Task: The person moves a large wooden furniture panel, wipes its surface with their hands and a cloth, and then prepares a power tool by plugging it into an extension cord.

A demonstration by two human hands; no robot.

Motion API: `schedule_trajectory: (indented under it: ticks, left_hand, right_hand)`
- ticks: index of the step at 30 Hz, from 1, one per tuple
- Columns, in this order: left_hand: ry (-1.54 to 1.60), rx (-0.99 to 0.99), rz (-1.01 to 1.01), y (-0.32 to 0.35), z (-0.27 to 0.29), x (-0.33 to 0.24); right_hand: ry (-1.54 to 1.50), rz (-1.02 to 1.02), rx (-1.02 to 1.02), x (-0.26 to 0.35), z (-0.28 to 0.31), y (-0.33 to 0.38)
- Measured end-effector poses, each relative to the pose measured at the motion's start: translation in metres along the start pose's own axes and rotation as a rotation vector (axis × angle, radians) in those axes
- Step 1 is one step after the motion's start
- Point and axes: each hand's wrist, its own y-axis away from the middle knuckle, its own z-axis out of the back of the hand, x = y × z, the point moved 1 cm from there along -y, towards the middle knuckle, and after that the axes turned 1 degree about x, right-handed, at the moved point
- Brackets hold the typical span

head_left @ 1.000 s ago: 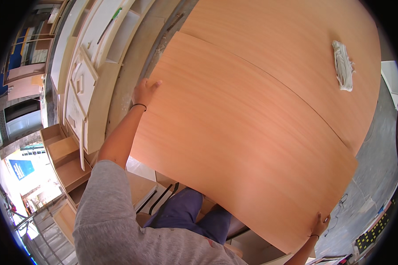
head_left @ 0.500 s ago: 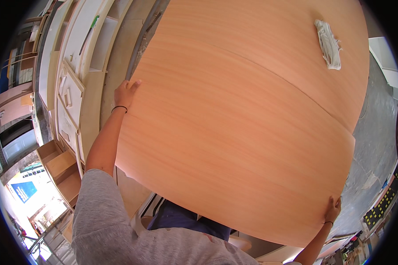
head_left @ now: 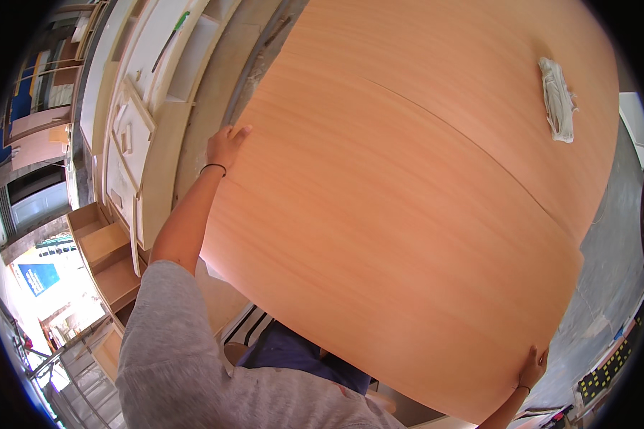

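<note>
Wood-veneer sheet (head_left: 408, 236), pale orange and very large, fills most of the view, lying over a second like sheet (head_left: 479, 64) beneath it. Left hand (head_left: 225, 146) has its grip closed on the sheet's left edge; right hand (head_left: 531, 368) grasps the lower right corner, arms spread wide. Judgement: both edges should be kept level and taut, since a sheet this thin would likely buckle or crack if one side dips. Unfinished cabinet frames (head_left: 132, 143) stand close along the left and could catch that edge. Open wooden drawers (head_left: 104, 261) sit lower left. Crumpled white cloth (head_left: 557, 99) rests on the under sheet's far right.
</note>
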Motion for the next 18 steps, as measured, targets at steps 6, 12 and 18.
schedule_trajectory:
  ticks: [6,12,18]
  left_hand:
    - [-0.029,0.197,0.117,0.004,0.003,-0.011]
    - [-0.022,0.17,0.114,0.002,-0.003,0.013]
    - [0.047,0.133,0.079,-0.018,-0.01,0.013]
  right_hand:
    - [0.004,0.043,-0.017,0.007,0.008,0.003]
    - [-0.099,0.015,0.038,0.005,0.006,0.0]
    - [-0.021,-0.034,0.082,0.008,0.007,-0.003]
